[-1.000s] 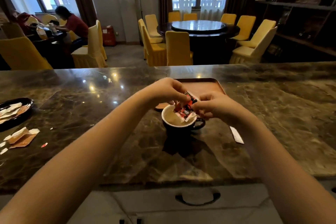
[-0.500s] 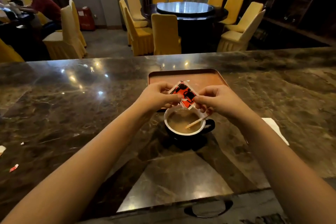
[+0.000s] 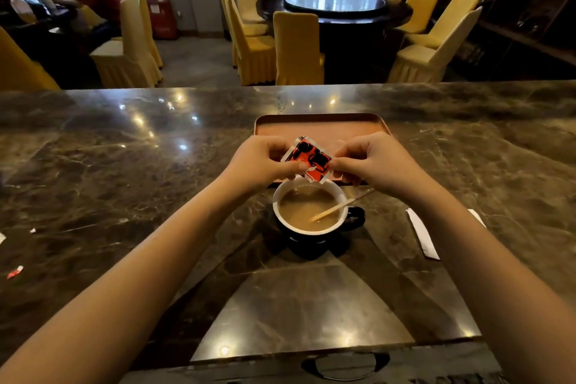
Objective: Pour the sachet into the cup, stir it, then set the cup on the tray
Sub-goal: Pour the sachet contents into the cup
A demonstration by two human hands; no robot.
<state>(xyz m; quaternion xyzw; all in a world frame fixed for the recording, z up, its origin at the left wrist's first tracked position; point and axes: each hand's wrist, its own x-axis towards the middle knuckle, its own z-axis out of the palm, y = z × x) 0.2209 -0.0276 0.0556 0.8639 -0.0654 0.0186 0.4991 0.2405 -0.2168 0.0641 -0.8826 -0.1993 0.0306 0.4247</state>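
- My left hand (image 3: 260, 165) and right hand (image 3: 378, 162) pinch one red sachet (image 3: 307, 158) over the cup (image 3: 311, 212); its opening is hidden.
- One stirrer (image 3: 338, 207) in the cup, one tray (image 3: 321, 129) just behind it.

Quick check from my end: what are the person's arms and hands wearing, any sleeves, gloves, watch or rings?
Nothing shows. The left hand and right hand are bare, with no gloves, and no rings visible on the fingers. Both forearms are uncovered from the wrists back to the bottom edge of the picture: no sleeves, watch or bands in view. Anything worn higher up is out of frame.
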